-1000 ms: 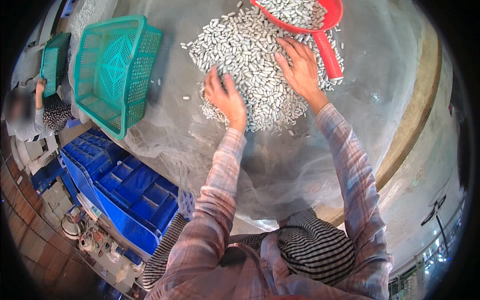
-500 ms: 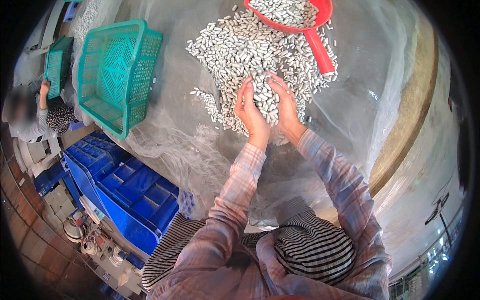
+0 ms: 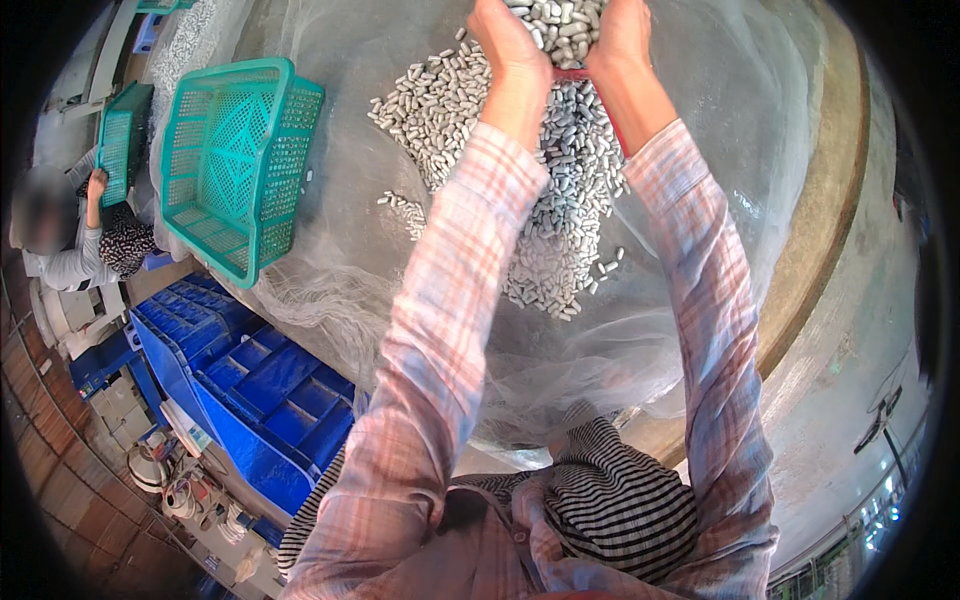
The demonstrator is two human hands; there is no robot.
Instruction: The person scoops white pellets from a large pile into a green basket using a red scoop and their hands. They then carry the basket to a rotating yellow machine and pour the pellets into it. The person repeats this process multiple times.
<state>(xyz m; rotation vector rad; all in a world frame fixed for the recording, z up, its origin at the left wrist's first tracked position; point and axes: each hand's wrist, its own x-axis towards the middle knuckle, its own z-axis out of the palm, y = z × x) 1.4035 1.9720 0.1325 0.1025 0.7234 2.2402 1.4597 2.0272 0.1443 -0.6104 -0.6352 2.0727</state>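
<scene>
My left hand (image 3: 512,42) and my right hand (image 3: 622,38) are cupped toward each other at the top edge, with part of their fingers out of view. Between the palms sits a mound of small grey-white oblong pellets (image 3: 566,28). Beneath the hands is a red scoop; just a strip of its rim (image 3: 572,74) and the edge of its handle (image 3: 611,118) show past my right wrist. More of the same pellets (image 3: 440,105) lie in a loose heap on the grey sheet-covered table, spreading under both forearms.
A green perforated basket (image 3: 262,170) stands tilted left of the heap. Crumpled translucent netting (image 3: 325,300) covers the table's near side. Blue plastic crates (image 3: 250,370) sit below left. At the far left, a person's hand (image 3: 97,184) touches another green basket (image 3: 116,140).
Both hands have moved away from me, from the middle of the heap up over the red scoop, with pellets between them. The heap's near part has changed shape where they were.
</scene>
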